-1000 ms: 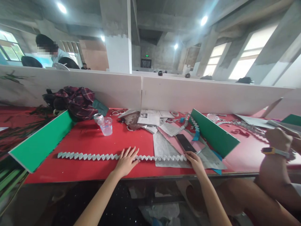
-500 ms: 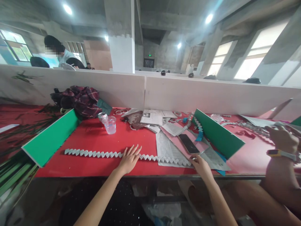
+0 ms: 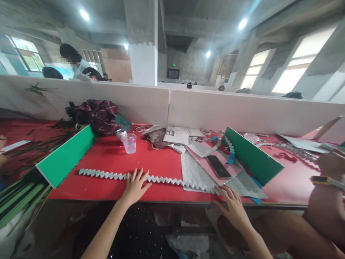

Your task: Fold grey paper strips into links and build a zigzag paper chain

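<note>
A long zigzag-folded paper strip (image 3: 105,175) lies across the red table (image 3: 113,158). My left hand (image 3: 134,186) rests flat on the strip near its middle, fingers spread. At the strip's right end, by the table's front edge, my right hand (image 3: 234,205) touches it with fingers apart, holding nothing. A black phone (image 3: 218,166) lies on printed paper sheets (image 3: 192,172) just beyond my right hand.
Two green divider boards, one left (image 3: 66,155) and one right (image 3: 253,155), flank my place. A clear plastic cup (image 3: 129,143), a can and a plaid cloth bundle (image 3: 98,116) sit at the back. A neighbour's arm with a yellow wristband (image 3: 323,180) is at the right. A white partition (image 3: 215,109) runs behind.
My left hand has slid leftwards along the strip. My right hand has drawn back toward the table's front edge, and its fingers have opened. The view has shifted a little to the left.
</note>
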A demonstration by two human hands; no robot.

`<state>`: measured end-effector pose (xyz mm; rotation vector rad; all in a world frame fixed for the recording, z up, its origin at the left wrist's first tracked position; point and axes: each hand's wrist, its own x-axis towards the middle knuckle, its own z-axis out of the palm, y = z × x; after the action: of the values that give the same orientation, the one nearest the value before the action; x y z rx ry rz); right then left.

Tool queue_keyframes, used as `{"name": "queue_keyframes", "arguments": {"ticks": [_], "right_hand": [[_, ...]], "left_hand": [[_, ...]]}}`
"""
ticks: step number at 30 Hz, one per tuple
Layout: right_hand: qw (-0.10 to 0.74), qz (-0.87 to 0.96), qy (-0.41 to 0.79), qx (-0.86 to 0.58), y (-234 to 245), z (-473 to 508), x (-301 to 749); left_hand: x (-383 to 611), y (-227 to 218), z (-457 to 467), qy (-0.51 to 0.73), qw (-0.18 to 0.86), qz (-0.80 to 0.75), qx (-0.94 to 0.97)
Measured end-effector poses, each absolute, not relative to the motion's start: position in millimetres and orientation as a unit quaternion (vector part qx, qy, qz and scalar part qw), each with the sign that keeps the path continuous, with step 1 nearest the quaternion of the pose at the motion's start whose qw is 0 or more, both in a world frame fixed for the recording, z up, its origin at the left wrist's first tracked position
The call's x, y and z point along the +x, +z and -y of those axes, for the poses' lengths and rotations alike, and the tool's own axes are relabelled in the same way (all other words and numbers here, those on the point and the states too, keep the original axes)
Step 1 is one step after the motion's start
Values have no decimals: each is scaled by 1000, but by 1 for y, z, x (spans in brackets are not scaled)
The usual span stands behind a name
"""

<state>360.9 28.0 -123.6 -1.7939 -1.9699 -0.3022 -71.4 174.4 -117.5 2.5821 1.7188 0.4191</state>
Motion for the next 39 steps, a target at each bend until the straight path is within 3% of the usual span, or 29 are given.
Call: {"name": "queue_keyframes", "arguments": {"ticks": [7, 11, 14, 17, 21, 24, 27, 32, 39], "right_hand": [[260, 723, -159, -620, -139, -12, 357], [320, 672, -95, -661, -133, 3, 343], [405, 562, 50, -720, -129, 11, 323], [499, 415, 284, -705, -133, 14, 308], [511, 248, 589, -575, -150, 20, 303], [520, 203, 665, -497, -159, 29, 302], [528, 228, 606, -550, -161, 35, 300], [480, 437, 396, -649, -143, 37, 298], [493, 575, 15, -652, -99, 7, 319]], "left_hand": [[-65, -114, -169, 130, -7, -565, 815], [-64, -116, -169, 135, -17, -567, 812], [-64, -117, -170, 132, -10, -572, 809], [-64, -118, -171, 128, -9, -577, 806], [-64, -119, -172, 128, -16, -579, 805], [-64, -119, -172, 132, -20, -576, 807], [-64, -120, -172, 132, -22, -575, 807], [-63, -120, -171, 131, -32, -580, 804], [-60, -125, -170, 169, -62, -609, 773]]}}
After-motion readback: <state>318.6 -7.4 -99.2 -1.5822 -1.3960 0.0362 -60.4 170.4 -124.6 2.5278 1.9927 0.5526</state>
